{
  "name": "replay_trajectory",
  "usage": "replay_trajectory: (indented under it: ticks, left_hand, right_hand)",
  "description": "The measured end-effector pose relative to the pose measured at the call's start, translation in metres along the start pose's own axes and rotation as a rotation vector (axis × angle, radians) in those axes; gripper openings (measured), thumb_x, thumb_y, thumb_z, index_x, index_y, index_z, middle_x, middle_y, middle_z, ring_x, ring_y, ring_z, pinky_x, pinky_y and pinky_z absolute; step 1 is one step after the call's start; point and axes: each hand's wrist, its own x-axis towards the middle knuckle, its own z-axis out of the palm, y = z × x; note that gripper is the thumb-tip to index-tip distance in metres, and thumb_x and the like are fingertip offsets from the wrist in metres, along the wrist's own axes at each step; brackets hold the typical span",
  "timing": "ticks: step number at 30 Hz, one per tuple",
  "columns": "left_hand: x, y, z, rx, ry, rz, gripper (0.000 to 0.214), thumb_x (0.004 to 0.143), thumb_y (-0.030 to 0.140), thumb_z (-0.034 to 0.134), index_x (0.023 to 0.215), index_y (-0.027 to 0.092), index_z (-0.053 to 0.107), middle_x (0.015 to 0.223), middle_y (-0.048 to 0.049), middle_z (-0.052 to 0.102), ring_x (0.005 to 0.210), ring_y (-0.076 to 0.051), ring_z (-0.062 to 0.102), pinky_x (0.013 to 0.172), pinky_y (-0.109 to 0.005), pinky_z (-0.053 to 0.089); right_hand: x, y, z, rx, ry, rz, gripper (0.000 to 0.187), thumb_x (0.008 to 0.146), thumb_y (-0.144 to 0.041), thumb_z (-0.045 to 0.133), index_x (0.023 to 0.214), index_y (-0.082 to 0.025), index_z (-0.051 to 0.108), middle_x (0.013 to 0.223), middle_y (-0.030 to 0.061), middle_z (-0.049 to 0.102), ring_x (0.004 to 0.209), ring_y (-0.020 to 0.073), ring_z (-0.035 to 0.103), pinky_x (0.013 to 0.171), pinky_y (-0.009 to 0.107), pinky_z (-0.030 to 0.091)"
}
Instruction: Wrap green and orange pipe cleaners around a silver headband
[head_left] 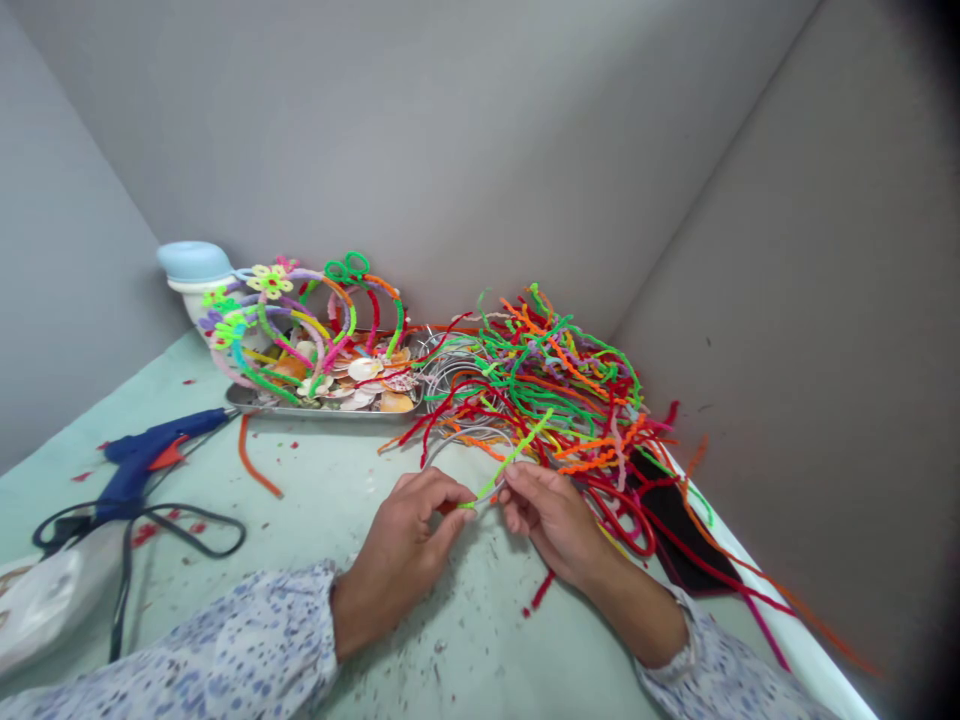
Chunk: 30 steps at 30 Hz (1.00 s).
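A lime-green pipe cleaner [531, 438] lies along a thin grey headband hoop [448, 440] between my two hands. With thumb and forefinger, my left hand [401, 545] pinches the hoop where the pipe cleaner meets it. My right hand [555, 525] is closed at the other side of the hoop, its fingertips at the pipe cleaner, whose free end points up and away. What lies under the right fingertips is partly hidden. Just beyond is a tangled heap of coloured pipe cleaners [551, 375], with more grey hoops [454, 365] at its left.
A metal tray [337, 411] holds shells and several finished headbands [330, 290] wrapped in colours. Behind it stands a white container with a blue lid [195, 262]. A blue glue gun [139, 455] with its cable lies left. A dark flat object [686, 545] sits right. Walls enclose the table.
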Motion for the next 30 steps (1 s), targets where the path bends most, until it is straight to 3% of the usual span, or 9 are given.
replay_trajectory:
  ticks: [9,15,30]
  left_hand:
    - [-0.0009,0.0012,0.0004,-0.077,-0.072,-0.031,0.009,0.088,0.017,0.052,0.085,0.02,0.06,0.083,-0.0012,0.06,0.079,-0.016,0.056,0.072,-0.029,0.043]
    - [-0.0022,0.0004,0.0009,-0.091,-0.046,-0.006,0.009,0.086,0.017,0.057,0.094,0.019,0.059,0.091,-0.0032,0.06,0.085,-0.017,0.056,0.075,-0.029,0.045]
    - [-0.0017,0.0062,-0.0011,-0.069,-0.087,-0.052,0.011,0.089,0.02,0.051,0.081,0.018,0.058,0.079,-0.0013,0.059,0.076,-0.016,0.055,0.07,-0.029,0.043]
  right_hand:
    - [-0.002,-0.0009,0.0015,-0.014,0.007,0.0,0.034,0.075,-0.046,0.072,0.067,-0.014,0.063,0.053,-0.0028,0.058,0.04,0.0052,0.047,0.04,0.017,0.032]
    - [-0.0013,0.0004,0.0004,-0.025,0.008,-0.01,0.034,0.077,-0.046,0.07,0.066,-0.014,0.063,0.048,-0.0027,0.057,0.04,0.0062,0.046,0.041,0.018,0.031]
    - [-0.0026,-0.0012,0.0021,-0.044,-0.003,-0.011,0.034,0.076,-0.047,0.07,0.068,-0.015,0.062,0.051,-0.0031,0.057,0.041,0.0065,0.046,0.041,0.019,0.032]
